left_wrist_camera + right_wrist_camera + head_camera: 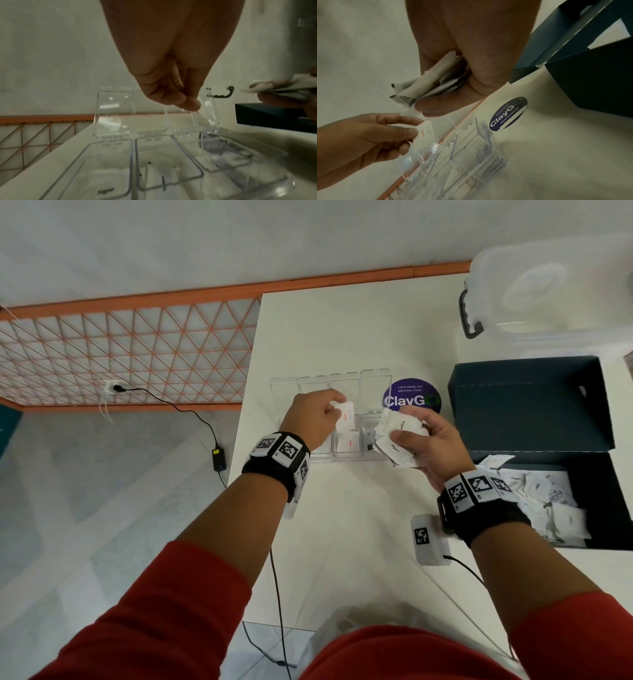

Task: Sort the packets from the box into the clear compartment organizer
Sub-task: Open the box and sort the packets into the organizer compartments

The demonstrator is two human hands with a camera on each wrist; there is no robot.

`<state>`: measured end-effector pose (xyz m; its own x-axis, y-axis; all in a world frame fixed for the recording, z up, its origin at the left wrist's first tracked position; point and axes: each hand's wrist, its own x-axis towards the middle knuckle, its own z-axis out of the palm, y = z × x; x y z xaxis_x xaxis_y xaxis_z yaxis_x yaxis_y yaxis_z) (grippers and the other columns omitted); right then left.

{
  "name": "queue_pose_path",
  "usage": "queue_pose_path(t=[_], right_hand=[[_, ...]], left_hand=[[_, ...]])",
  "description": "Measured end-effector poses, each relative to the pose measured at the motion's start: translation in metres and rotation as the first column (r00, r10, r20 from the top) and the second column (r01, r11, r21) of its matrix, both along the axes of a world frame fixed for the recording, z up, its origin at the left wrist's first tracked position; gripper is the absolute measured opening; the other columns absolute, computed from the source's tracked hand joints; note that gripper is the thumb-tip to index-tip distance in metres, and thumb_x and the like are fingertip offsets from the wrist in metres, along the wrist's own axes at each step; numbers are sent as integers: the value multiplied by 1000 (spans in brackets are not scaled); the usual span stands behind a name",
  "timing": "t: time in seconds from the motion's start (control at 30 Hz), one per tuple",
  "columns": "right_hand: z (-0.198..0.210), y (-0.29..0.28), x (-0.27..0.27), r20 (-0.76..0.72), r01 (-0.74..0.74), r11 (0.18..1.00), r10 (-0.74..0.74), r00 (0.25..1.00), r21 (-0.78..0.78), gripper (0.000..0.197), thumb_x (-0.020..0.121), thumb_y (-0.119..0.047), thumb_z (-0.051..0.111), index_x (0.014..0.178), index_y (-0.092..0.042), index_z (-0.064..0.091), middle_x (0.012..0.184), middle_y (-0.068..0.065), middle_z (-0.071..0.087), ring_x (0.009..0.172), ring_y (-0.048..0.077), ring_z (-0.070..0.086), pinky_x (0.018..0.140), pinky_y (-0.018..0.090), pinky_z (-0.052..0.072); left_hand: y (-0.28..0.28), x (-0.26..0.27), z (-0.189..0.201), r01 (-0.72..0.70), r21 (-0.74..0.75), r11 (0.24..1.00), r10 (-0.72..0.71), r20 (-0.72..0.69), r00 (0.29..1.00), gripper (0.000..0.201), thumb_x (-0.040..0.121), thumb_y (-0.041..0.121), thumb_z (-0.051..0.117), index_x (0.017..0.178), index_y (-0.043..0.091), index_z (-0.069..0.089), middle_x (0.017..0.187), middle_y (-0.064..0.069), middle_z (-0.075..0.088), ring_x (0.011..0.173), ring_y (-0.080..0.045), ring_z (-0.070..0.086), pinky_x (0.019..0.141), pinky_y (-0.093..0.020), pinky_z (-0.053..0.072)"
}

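The clear compartment organizer [375,380] stands mid-table with its lids raised; white packets lie in its compartments [106,180]. My left hand [313,419] hovers over it and pinches one white packet with red print [344,416], which also shows in the right wrist view [425,133]. My right hand [430,445] holds a bunch of white packets [399,436] just right of the organizer [471,151]; the bunch [426,83] is fanned in its palm. The dark box [603,474] at the right holds several more packets [551,505].
A round purple ClayGo sticker [412,398] lies behind the organizer. A lidded translucent tub [548,289] stands at the back right. The box's open lid [527,402] rises beside the sticker. A small white device [430,539] with a cable sits near my right wrist.
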<state>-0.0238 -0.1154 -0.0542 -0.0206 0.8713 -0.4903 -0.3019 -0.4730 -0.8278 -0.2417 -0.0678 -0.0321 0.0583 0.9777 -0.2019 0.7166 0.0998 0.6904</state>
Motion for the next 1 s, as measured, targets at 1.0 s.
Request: queue_pose_path(t=[1.0], right_hand=[[-7, -3, -14, -26, -95, 995, 96, 995, 27, 48, 79, 8, 76, 119, -18, 66, 105, 12, 68, 94, 33, 70, 80, 51, 60]], left_hand=[[-10, 29, 7, 69, -154, 986, -45, 153, 987, 38, 72, 50, 78, 104, 32, 66, 91, 11, 65, 77, -4, 64, 73, -22, 51]])
